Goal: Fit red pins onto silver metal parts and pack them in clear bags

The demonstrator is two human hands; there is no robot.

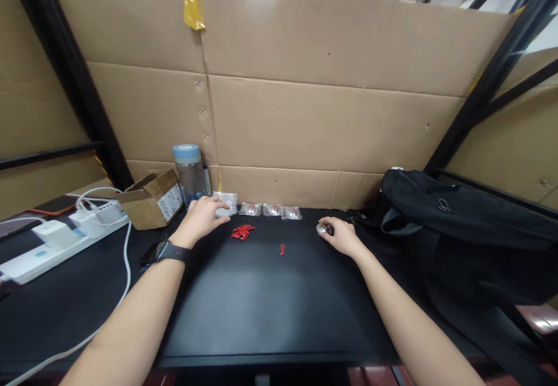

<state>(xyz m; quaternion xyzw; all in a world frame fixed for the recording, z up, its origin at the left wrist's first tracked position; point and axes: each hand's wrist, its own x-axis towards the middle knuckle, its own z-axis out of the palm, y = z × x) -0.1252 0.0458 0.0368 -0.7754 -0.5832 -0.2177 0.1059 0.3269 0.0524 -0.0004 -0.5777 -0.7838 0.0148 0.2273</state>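
My left hand [203,218] reaches over a small pile of clear plastic bags [227,201] at the back left of the black table. Its thumb and fingers are spread apart at the bags, and whether they touch the plastic is hard to tell. In my right hand [342,236], near the back right, is a small round shiny metal object [322,229], held by the fingers just at the tabletop. A single red cord loop [282,250] lies between my hands. Behind it is a heap of red cord loops [242,232]. Several bagged round items with red bits [272,209] sit in a row along the cardboard wall.
At the left stand an opened cardboard box [150,200], a blue-lidded bottle [189,171] and a white power strip [56,249] with chargers and a trailing white cable [127,252]. A black backpack [462,217] takes up the right side. Cardboard walls [305,124] enclose the back.
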